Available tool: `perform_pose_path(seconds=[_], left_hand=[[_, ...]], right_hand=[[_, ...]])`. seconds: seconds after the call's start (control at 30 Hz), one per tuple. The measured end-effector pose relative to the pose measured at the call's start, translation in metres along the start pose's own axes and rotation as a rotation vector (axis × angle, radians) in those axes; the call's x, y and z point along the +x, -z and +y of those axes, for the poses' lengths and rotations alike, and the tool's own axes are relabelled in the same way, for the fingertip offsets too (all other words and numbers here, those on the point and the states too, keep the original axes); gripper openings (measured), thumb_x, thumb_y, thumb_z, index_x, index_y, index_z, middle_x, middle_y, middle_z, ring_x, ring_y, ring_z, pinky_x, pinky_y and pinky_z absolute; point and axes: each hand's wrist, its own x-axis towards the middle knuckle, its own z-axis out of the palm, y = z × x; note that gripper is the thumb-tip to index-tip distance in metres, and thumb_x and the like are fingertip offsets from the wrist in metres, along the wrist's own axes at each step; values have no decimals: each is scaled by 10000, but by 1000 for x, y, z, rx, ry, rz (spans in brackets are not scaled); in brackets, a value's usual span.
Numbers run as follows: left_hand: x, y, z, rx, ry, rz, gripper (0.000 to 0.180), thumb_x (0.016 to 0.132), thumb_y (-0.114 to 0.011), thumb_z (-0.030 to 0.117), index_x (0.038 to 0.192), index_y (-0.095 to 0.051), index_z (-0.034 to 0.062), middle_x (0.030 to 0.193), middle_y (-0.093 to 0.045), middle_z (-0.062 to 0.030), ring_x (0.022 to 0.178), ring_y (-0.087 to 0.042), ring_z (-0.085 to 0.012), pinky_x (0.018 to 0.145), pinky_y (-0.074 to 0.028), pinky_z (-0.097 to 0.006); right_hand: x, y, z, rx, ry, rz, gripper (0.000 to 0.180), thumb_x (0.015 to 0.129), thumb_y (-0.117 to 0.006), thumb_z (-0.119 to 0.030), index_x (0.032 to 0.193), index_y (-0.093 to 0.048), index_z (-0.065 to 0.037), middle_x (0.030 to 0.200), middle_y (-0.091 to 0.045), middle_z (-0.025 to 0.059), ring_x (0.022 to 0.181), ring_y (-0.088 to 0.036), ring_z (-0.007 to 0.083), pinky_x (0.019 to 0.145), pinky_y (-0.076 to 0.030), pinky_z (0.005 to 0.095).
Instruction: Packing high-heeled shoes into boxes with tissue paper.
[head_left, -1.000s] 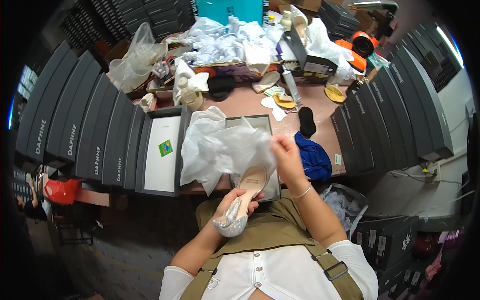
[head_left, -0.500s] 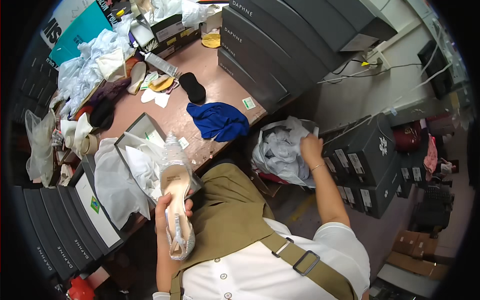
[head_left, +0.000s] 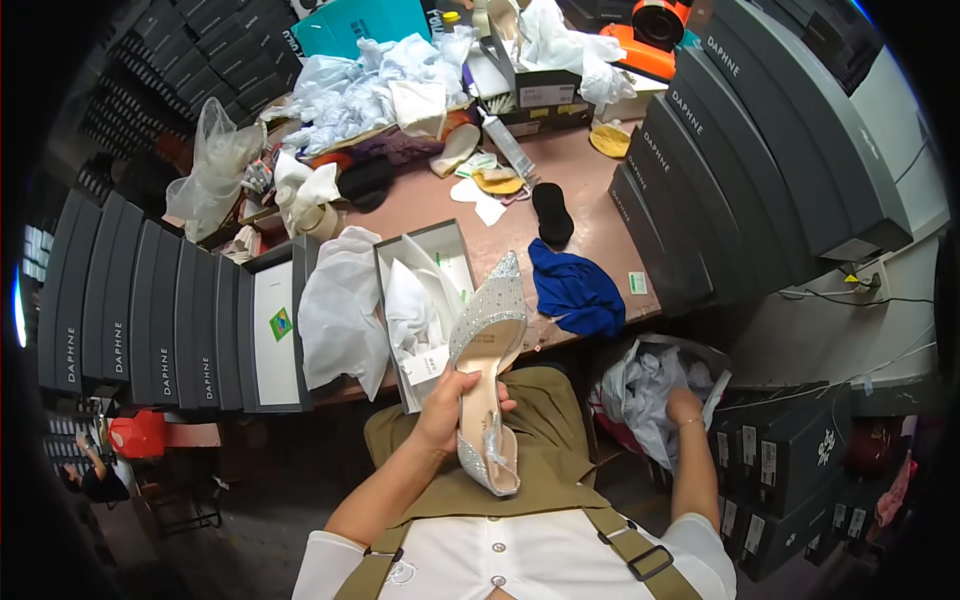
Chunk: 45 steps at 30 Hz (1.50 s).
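Note:
My left hand (head_left: 447, 412) grips a silver glittering pointed-toe slingback shoe (head_left: 488, 330) by its middle, thumb over the beige insole. The toe points away from me and the heel end toward my lap. Beyond it, on the table edge, stands an open shoe box (head_left: 455, 235) with white tissue and a tag inside. My right hand (head_left: 684, 405) reaches into a bag (head_left: 712, 365) of crumpled white paper at the lower right; its fingers are mostly hidden against the paper.
Dark shoe boxes are stacked at the left (head_left: 150, 300) and right (head_left: 690, 190). On the pink table (head_left: 480, 222) lie a blue cloth (head_left: 577, 288), a black insole-shaped pad (head_left: 552, 214), a tube (head_left: 508, 145) and a heap of white tissue (head_left: 360, 85). More boxes (head_left: 770, 450) stand beside the bag.
My view has swung, so the table sits further right in the picture. My right hand has gone from the bag's rim down to the paper within. The left hand keeps the shoe.

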Motion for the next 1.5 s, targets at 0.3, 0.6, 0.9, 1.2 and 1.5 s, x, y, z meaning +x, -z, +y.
perform_pose_path(seconds=[0.3, 0.6, 0.9, 1.2, 1.5], left_hand=[[-16, 0, -3, -100, -336, -25, 493, 980, -420, 358, 1357, -363, 44, 1233, -523, -136, 1134, -536, -234, 989, -423, -352], [-22, 41, 4, 611, -888, 367, 668, 1021, -331, 413, 1473, -104, -24, 1515, -181, -175, 1408, -187, -268, 1139, -157, -358], [-54, 57, 14, 387, -737, 308, 771, 981, -419, 476, 1462, -83, -23, 1489, -185, -185, 1386, -193, -263, 1125, -172, -363], [-107, 155, 52, -84, 51, -42, 541, 978, -400, 406, 1236, -469, -65, 907, -638, -199, 722, -666, -235, 671, -572, -343], [-123, 172, 36, -46, 340, -71, 448, 935, -483, 290, 1140, -514, -108, 831, -651, -198, 646, -677, -224, 598, -583, -314]], right_hand=[[-204, 209, -271, 592, 1458, 267, 682, 891, -562, -318, 1441, -306, -5, 1479, -320, 198, 1400, -264, 326, 1146, -120, 522], [-166, 188, -432, 688, 1426, 466, 643, 983, -314, -476, 1185, -463, 116, 1057, -505, 286, 1089, -450, 437, 1053, -214, 527], [-182, 189, -420, 353, 1730, 529, 374, 942, -440, -305, 1102, -549, 15, 1048, -493, 257, 970, -449, 420, 875, -347, 469], [-199, 211, -365, 1403, 1240, -247, 444, 908, -583, -66, 1331, -467, 5, 1218, -565, 118, 1104, -544, 181, 950, -441, 319], [-199, 194, -364, 1234, 1296, -794, 507, 886, -636, -61, 1354, -449, -2, 1307, -537, 118, 1193, -515, 184, 1019, -407, 334]])
